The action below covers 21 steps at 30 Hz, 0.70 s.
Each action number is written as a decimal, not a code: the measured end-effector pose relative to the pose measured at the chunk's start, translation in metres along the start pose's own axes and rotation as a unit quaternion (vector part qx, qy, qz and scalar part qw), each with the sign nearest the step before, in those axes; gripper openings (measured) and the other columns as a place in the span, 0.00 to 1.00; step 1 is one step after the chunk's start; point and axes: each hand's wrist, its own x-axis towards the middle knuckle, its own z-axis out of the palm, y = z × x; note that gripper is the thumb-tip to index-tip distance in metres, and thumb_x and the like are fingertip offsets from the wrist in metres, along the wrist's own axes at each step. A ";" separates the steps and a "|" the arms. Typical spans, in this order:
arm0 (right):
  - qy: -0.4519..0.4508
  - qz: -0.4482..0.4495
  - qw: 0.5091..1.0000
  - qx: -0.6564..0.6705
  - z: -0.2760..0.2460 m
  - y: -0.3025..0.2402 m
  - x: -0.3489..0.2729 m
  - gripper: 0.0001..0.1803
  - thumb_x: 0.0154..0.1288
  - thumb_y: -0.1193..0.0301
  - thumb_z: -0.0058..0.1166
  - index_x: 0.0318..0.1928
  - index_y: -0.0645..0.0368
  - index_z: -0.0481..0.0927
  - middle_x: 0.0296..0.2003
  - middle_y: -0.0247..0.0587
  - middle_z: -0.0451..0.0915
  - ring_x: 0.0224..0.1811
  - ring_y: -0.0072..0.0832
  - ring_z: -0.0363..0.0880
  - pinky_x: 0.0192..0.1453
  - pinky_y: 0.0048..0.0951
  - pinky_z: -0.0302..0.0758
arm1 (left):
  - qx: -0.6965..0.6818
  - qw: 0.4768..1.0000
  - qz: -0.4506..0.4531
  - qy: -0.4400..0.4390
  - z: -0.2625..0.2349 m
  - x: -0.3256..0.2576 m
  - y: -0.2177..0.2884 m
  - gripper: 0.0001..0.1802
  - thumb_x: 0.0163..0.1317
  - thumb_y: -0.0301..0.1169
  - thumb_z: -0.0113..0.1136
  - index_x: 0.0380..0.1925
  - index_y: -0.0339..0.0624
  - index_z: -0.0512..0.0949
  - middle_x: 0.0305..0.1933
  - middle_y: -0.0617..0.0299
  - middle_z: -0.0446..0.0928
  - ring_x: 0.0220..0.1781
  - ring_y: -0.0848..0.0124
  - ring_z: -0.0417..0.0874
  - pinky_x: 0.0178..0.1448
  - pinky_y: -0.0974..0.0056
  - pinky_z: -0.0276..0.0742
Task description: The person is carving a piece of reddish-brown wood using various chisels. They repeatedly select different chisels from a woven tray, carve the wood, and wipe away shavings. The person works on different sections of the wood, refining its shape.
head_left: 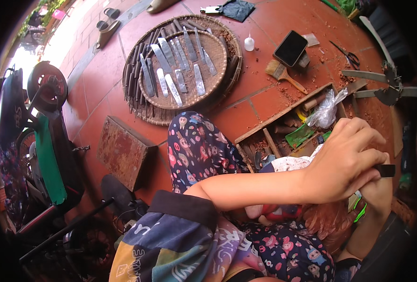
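Observation:
My left hand (342,157) reaches across to the right side, its fingers bent and closed over my right hand (378,190). A dark, square-ended piece (385,170) juts from between the two hands; most of it is hidden, so its kind does not show. My right hand is partly covered by the left, its fingers curled around the same piece. Below the hands, over my lap, is a crumpled translucent brown plastic bag (328,218). A wooden tool box (283,112) sits just beyond, holding a clear plastic bag (328,109), a green packet (299,135) and loose tools.
A woven tray (192,89) of metal blades rests on a larger basket (140,115) of dark sticks. Nearby lie a brush (278,70), phone (291,48), white bottle (249,43) and scissors (352,57). A wooden block (121,150) and scooter (48,155) stand left. Shavings dot the tiles.

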 end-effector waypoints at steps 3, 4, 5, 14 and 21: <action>-0.008 0.038 0.991 0.130 0.030 -0.012 0.000 0.11 0.59 0.75 0.63 0.43 0.63 0.86 0.38 0.43 0.87 0.44 0.26 0.86 0.46 0.30 0.80 | -0.047 0.999 -0.006 0.011 -0.014 -0.007 0.001 0.14 0.49 0.28 0.74 0.39 0.44 0.85 0.47 0.60 0.81 0.51 0.54 0.79 0.54 0.54 0.74; -0.060 0.056 0.991 0.105 0.028 -0.012 0.000 0.11 0.58 0.76 0.63 0.43 0.62 0.86 0.38 0.44 0.87 0.45 0.25 0.86 0.47 0.30 0.79 | -0.031 0.998 0.018 0.044 -0.018 -0.006 0.002 0.14 0.49 0.26 0.75 0.38 0.44 0.86 0.38 0.61 0.82 0.42 0.59 0.82 0.46 0.58 0.78; -0.121 0.082 0.987 0.061 0.028 -0.010 0.001 0.12 0.57 0.76 0.63 0.43 0.62 0.86 0.38 0.45 0.87 0.45 0.26 0.87 0.47 0.30 0.79 | -0.027 0.999 -0.024 0.021 -0.031 -0.007 0.002 0.13 0.52 0.26 0.75 0.39 0.43 0.87 0.36 0.61 0.83 0.39 0.62 0.82 0.44 0.60 0.78; 0.024 0.039 0.999 0.021 0.028 0.014 -0.007 0.11 0.58 0.80 0.65 0.43 0.68 0.87 0.46 0.49 0.89 0.48 0.34 0.89 0.54 0.32 0.83 | 0.111 0.916 -0.344 0.175 -0.232 0.021 -0.176 0.13 0.66 0.29 0.68 0.45 0.30 0.88 0.33 0.59 0.88 0.31 0.78 0.85 0.37 0.71 0.80; 0.032 0.039 0.997 0.064 0.032 0.021 -0.006 0.08 0.60 0.84 0.62 0.40 0.68 0.87 0.43 0.47 0.90 0.46 0.31 0.89 0.52 0.30 0.84 | 0.473 0.732 -0.478 0.112 -0.323 0.003 -0.331 0.13 0.54 0.37 0.77 0.38 0.46 0.92 0.41 0.48 0.89 0.46 0.55 0.91 0.59 0.57 0.83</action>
